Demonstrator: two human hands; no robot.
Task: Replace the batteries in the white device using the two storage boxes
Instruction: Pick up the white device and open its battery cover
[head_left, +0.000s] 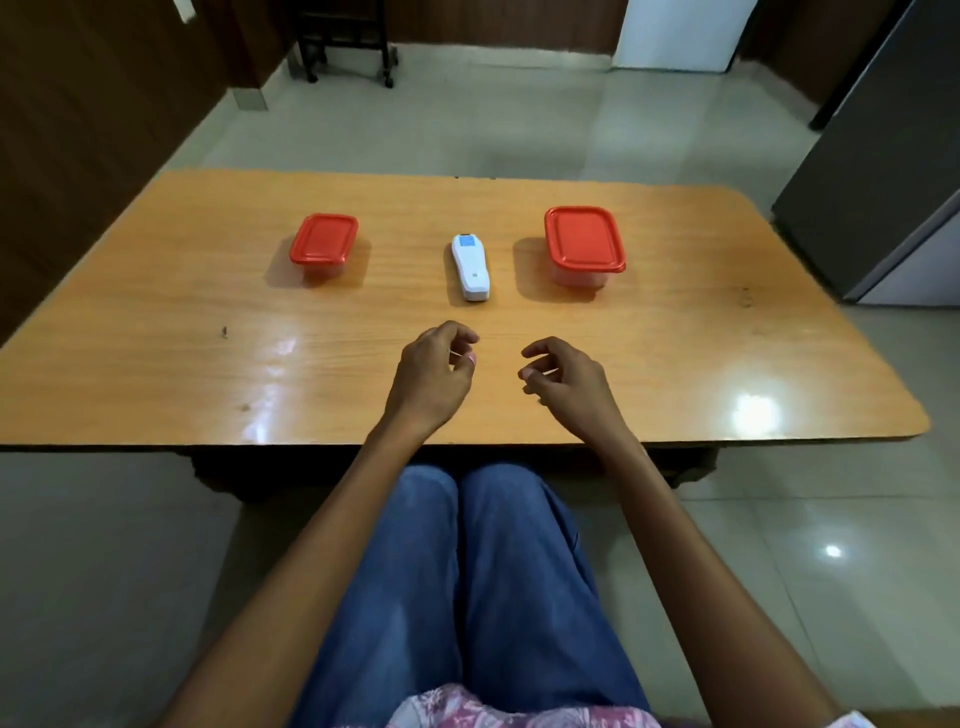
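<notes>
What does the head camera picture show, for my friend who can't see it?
Two empty hands, left and right, hover over a wooden table. Beyond them lies a white device between two red-lidded boxes, smaller left, bigger right.

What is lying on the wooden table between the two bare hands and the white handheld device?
Nothing visible. Only bare tabletop separates the left hand and right hand from the white handheld device. The two clear plastic boxes with red lids, small and large, stand off to its sides on the wooden table, lids on.

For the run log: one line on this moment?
left hand: empty | right hand: empty | white device: untouched | boxes: lidded
</notes>
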